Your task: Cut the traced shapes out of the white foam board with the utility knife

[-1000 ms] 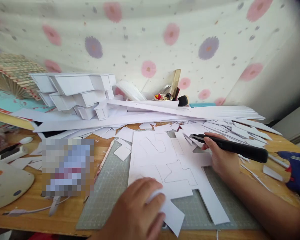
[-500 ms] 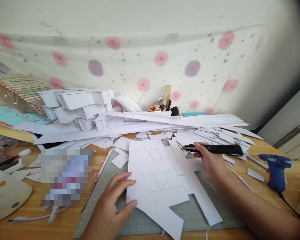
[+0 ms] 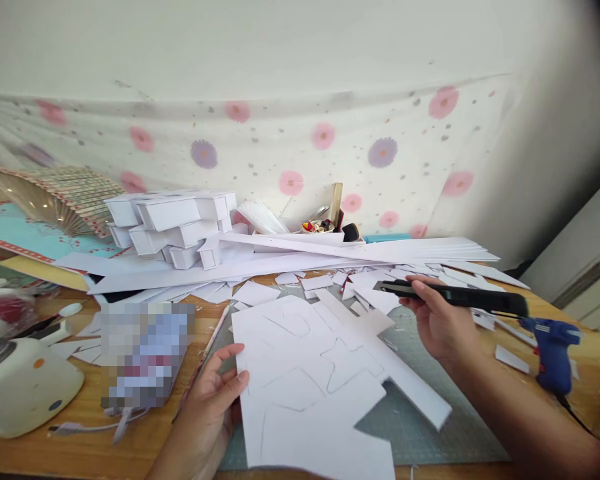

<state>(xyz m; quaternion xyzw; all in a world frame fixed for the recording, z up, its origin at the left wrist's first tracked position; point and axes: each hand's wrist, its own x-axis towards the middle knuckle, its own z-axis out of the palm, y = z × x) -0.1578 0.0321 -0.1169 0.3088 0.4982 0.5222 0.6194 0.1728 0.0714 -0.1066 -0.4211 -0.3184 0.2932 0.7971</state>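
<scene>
A white sheet with pencilled outlines (image 3: 300,407) is tilted up at its left edge, which my left hand (image 3: 220,393) pinches between thumb and fingers. Under its right side lies a narrower white cut piece (image 3: 415,387), on the grey-green cutting mat (image 3: 445,420). My right hand (image 3: 443,320) grips a black utility knife (image 3: 475,298), held above the mat's right side with its tip pointing left. The knife does not touch the sheet.
White scraps (image 3: 317,283) litter the mat's far edge. A blue glue gun (image 3: 555,350) stands at the right. Behind are long white strips (image 3: 290,260) and stacked white box forms (image 3: 170,213). A cream pot (image 3: 30,387) sits at the left.
My left hand has closed on the sheet's left edge and lifted and turned it, so it has parted from the narrower piece. My right hand and the knife have moved right. The view has shifted slightly.
</scene>
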